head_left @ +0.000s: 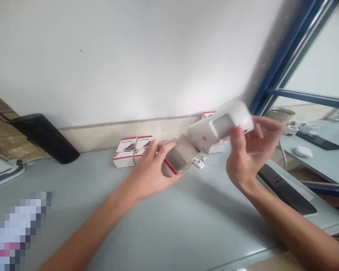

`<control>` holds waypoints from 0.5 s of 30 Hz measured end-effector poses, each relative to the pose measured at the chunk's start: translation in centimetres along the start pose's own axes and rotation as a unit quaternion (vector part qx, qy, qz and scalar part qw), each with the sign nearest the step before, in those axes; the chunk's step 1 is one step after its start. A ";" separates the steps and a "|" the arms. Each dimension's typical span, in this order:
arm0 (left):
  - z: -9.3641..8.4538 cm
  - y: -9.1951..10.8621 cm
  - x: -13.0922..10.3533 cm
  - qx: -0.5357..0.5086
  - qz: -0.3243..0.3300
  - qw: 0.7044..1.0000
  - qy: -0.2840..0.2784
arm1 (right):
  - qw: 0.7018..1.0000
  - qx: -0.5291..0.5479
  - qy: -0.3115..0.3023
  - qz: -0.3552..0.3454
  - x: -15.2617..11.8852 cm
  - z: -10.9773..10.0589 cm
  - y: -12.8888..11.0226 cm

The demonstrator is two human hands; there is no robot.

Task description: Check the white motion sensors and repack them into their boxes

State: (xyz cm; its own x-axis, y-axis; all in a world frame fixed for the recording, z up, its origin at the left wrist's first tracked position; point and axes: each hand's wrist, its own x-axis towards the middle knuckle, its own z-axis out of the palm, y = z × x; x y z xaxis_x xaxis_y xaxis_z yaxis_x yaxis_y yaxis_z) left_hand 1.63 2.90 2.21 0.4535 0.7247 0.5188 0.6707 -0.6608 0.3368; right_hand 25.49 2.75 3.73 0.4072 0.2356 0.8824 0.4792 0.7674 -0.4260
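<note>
Tabletop (169,226), front ctr: lying open nearside of L hand (151,169) + R hand (250,158). Obstructing: open box (183,152) + white gadget (206,133), crowding gap btwn hands; wall (158,67), closing rear; banded boxes (125,153) + blk cylinder (45,137), occupying L; dark slab (290,194), lying R.

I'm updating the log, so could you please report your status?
Left hand gripping open box. Right hand holding white device near it. Small white parts nearby, no obstruction seen.
</note>
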 end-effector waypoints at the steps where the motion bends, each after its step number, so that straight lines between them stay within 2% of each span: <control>1: -0.9 -0.3 1.0 -0.008 -0.013 0.995 -0.094 | 0.999 -0.015 0.035 -0.009 0.7 -0.1 0.5; 2: -1.5 -0.6 2.2 -0.015 -0.022 0.986 -0.162 | 0.998 -0.031 0.059 -0.014 1.2 -0.2 1.0; 3: -1.8 -0.9 3.3 -0.016 -0.025 0.978 -0.205 | 0.996 -0.041 0.072 -0.015 1.6 -0.3 1.5; 6: -1.4 -1.5 6.2 -0.030 -0.038 0.963 -0.265 | 0.997 -0.028 0.065 -0.003 1.7 -0.5 2.8; 10: -0.2 -2.4 8.8 -0.016 -0.047 0.965 -0.258 | 0.999 -0.013 0.032 -0.014 0.9 -0.4 3.8; 14: 0.8 -3.9 11.7 0.000 -0.098 0.979 -0.180 | 0.999 -0.028 0.006 -0.018 0.6 -0.4 4.4; 15: 1.3 -4.2 12.5 -0.006 -0.103 0.977 -0.186 | 1.000 -0.022 0.007 -0.016 0.6 -0.4 4.5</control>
State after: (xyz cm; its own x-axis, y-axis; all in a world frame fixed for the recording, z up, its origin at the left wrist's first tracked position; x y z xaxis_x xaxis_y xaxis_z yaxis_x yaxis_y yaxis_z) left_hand 5.21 15.01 6.24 0.4923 0.8623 0.1183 0.7649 -0.4935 0.4139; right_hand 28.24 6.11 2.27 0.4014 0.2038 0.8930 0.5254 0.7473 -0.4067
